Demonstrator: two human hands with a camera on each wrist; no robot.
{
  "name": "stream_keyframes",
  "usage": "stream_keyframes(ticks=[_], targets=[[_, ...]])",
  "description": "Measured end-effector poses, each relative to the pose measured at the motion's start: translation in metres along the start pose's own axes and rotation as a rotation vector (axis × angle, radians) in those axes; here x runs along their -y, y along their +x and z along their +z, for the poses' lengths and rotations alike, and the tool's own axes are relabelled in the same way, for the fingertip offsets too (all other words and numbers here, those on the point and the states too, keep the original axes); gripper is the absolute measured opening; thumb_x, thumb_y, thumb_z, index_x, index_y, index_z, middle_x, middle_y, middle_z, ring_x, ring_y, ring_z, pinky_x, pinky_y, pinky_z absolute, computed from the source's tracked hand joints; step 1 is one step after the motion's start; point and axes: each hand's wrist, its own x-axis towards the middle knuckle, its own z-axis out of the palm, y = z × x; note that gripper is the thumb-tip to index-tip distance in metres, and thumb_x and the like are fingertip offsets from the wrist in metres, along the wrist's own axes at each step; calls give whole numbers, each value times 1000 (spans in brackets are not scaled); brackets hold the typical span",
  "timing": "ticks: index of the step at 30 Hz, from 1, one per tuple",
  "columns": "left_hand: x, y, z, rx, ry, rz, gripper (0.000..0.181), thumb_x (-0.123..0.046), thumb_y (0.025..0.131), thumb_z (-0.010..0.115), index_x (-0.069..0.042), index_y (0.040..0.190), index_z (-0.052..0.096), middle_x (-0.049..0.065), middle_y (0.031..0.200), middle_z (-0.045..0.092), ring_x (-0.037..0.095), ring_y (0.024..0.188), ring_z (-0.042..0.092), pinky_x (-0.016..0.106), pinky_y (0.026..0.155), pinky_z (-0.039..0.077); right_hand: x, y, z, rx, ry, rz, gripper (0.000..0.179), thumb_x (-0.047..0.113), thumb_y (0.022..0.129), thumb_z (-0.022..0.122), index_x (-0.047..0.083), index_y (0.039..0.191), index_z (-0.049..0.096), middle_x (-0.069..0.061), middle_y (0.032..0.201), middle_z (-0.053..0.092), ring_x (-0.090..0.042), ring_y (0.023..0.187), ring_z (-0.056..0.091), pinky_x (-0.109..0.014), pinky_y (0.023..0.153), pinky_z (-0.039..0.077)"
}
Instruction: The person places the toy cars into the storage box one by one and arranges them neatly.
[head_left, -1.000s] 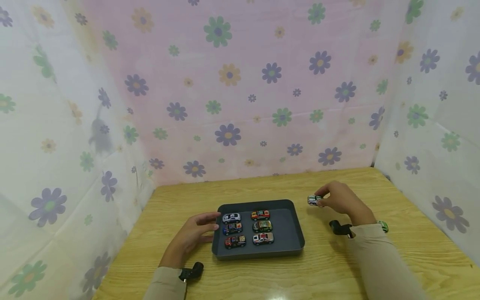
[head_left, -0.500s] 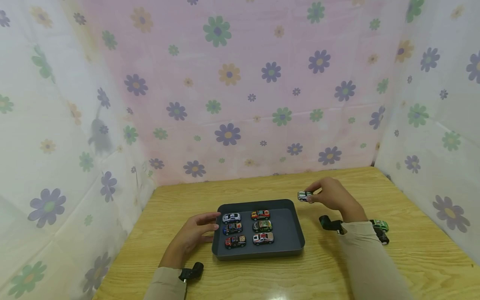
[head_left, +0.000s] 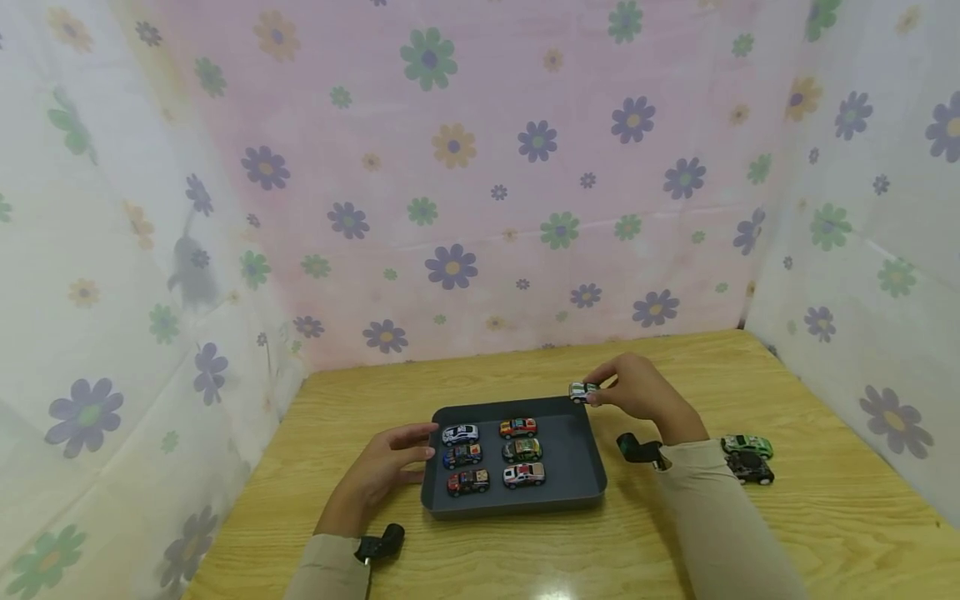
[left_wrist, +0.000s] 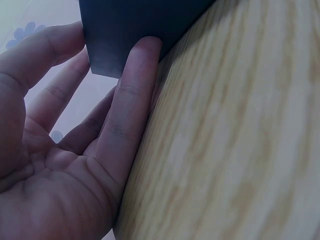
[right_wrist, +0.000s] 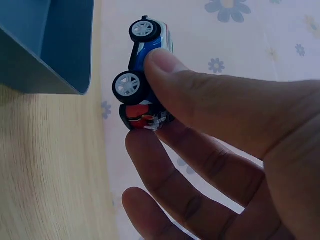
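My right hand (head_left: 637, 392) pinches a small white toy car (head_left: 581, 392) with stripes, raised over the back right corner of the grey tray (head_left: 573, 467). In the right wrist view, the thumb presses on the side of this toy car (right_wrist: 149, 46), which shows blue and red paint and two wheels. The left hand (head_left: 384, 467) is at the tray's left end, with its fingertips against the outer wall (left_wrist: 115, 45). Inside the tray, toy cars stand in two columns, among them a white one (head_left: 460, 434), a red-and-black one (head_left: 468, 482) and a red-and-white one (head_left: 524, 475).
On the wooden table (head_left: 525, 554), a green toy car (head_left: 747, 446) and a black one (head_left: 750, 467) lie to the right, beside the right sleeve. Flowered cloth (head_left: 480, 208) hangs behind the table and on both sides.
The right hand has carried the white toy car leftward, from the table's right side to the tray's corner. Its sleeve now uncovers the green and black cars. The left hand stays put.
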Motion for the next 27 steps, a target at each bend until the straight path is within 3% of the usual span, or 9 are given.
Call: stream_keyframes(ticks=[17,27], targets=[[-1,1,0,-12,4,-3,56,-17,96,76,-11,148,58,18,156,47,27,123,63,47,90,62,13,10,31,28,-24,-3,22,16,92,81,12,113,81,-9,117,77,-19,93,72,-42,80,61],[0,1,-1,-4,0,0,58,-17,96,76,-10,149,56,19,155,48,27,122,63,48,91,62,16,15,44,47,-70,43,24,13,89,82,9,113,81,-7,114,78,-20,96,72,-43,84,61]])
